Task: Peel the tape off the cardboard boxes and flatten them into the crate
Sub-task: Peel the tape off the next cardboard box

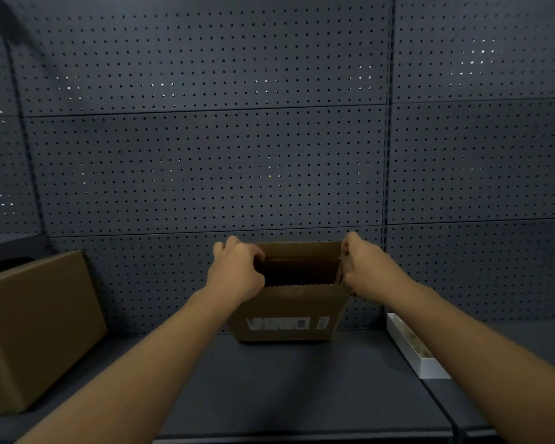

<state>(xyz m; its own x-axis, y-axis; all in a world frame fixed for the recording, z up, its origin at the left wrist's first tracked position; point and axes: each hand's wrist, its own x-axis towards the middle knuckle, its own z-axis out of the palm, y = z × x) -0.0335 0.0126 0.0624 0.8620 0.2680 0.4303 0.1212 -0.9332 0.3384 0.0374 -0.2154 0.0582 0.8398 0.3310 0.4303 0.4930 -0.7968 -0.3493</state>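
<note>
White labels (277, 324) on the cardboard box (289, 312) are blurred, unreadable

Dark pegboard wall (205, 155), grey shelf (285, 386)

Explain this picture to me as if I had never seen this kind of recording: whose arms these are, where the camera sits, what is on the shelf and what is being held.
There is no machine here: a person works with bare hands, and the one picture comes from a wide-angle camera worn on the head, looking forward and down. The left hand and the right hand each grip an end of a small open cardboard box, which has a label on its near side and stands on a dark shelf in front of a pegboard wall. A larger closed cardboard box sits to the left, and a white box to the right. No crate is in view.
</note>
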